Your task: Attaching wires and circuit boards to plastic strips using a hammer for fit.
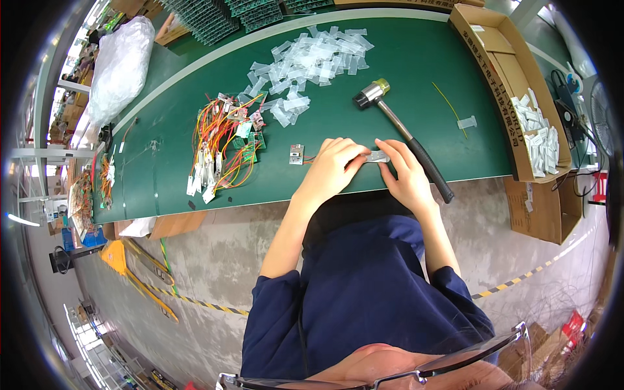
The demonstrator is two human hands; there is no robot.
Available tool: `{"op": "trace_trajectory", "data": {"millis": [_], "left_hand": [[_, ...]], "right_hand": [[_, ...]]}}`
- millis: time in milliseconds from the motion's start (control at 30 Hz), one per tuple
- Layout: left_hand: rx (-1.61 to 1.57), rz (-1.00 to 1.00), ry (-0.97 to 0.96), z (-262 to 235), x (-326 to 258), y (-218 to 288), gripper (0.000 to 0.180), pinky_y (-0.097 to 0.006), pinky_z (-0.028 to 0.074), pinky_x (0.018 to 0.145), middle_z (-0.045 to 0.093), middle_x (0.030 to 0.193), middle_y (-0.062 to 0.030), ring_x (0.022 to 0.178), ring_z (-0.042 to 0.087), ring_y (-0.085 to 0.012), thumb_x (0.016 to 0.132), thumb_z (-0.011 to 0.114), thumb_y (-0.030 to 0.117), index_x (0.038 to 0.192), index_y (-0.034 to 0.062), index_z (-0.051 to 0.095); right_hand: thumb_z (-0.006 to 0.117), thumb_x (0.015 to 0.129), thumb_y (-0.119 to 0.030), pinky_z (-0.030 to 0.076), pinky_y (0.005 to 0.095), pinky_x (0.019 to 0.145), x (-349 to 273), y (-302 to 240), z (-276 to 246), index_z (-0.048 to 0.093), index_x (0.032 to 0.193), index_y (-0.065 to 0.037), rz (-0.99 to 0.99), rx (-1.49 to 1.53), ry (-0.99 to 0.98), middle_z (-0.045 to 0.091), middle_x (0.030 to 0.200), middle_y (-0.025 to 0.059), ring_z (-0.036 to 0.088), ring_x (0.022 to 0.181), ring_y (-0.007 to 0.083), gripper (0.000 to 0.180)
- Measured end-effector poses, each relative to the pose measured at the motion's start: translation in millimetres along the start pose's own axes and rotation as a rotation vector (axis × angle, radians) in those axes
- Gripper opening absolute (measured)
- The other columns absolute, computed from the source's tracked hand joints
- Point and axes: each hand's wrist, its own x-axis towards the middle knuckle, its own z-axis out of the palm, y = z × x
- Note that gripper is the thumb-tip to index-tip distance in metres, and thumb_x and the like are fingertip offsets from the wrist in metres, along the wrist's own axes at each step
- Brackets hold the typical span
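Note:
My left hand (333, 166) and my right hand (406, 174) meet near the front edge of the green table. Between their fingertips is a small translucent plastic sleeve (377, 156), pinched from both sides. Part of it is hidden by the fingers. Just left of my left hand lies a small circuit board (296, 154), with reddish wires running from it under that hand. A mallet (396, 123) with a black handle lies beyond and beside my right hand, its handle end over the table's front edge.
Loose translucent sleeves (312, 58) are heaped at the far middle. To the left lies a tangle of wired circuit boards (227, 143). A cardboard box (491, 71) holding white pieces (536, 133) stands at right. A yellow-green strip (448, 104) and a single sleeve (467, 122) lie near it.

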Motion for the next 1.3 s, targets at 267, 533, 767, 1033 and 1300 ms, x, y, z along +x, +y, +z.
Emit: {"op": "trace_trajectory", "data": {"millis": [267,533,767,1033,1300], "left_hand": [[0.008,-0.025,-0.042,4.6,3.1,-5.1,0.014,-0.034,0.047,0.080,0.060,0.093,-0.0020,0.084,0.057,-0.0227,0.082,0.071,0.006,0.096,0.0075,0.072],[0.376,0.282,0.186,4.1,-16.4,-4.6,0.015,-0.037,0.044,0.086,0.065,0.099,-0.0005,0.097,0.061,-0.0208,0.077,0.074,0.008,0.090,0.0084,0.067],[0.359,0.121,0.221,5.6,-24.2,-4.7,0.014,-0.038,0.042,0.088,0.062,0.104,-0.0015,0.098,0.059,-0.0219,0.076,0.074,0.010,0.086,0.0089,0.064],[0.290,0.124,0.236,17.0,-31.3,-1.5,0.015,-0.037,0.041,0.087,0.061,0.103,0.0000,0.096,0.057,-0.0219,0.074,0.075,0.006,0.085,0.0097,0.065],[0.480,0.221,0.170,13.7,-40.3,-0.4,0.014,-0.033,0.043,0.072,0.057,0.088,-0.0001,0.080,0.057,-0.0188,0.076,0.074,0.007,0.088,0.0086,0.066]], "right_hand": [[0.065,0.080,0.002,0.051,0.0378,0.085,-1.2,6.6,2.2,0.066,0.106,-0.002,-0.058,-0.042,-0.006,0.062,0.107,0.0096,0.062,0.098,0.0280,0.026],[0.068,0.074,-0.003,0.048,0.0344,0.081,-0.1,3.4,-1.0,0.069,0.101,-0.005,-0.172,-0.246,0.009,0.061,0.103,0.0060,0.060,0.093,0.0219,0.027],[0.068,0.074,-0.005,0.045,0.0339,0.073,-1.5,6.7,2.0,0.071,0.104,-0.008,-0.210,-0.259,-0.073,0.059,0.098,0.0044,0.057,0.084,0.0204,0.030],[0.067,0.073,-0.004,0.044,0.0332,0.072,1.8,1.9,0.2,0.072,0.105,-0.014,-0.161,-0.206,-0.124,0.056,0.094,0.0034,0.056,0.083,0.0204,0.033],[0.068,0.073,-0.004,0.043,0.0336,0.071,1.7,4.7,0.5,0.072,0.104,-0.013,-0.160,-0.164,-0.110,0.056,0.093,0.0027,0.055,0.083,0.0203,0.032]]}}
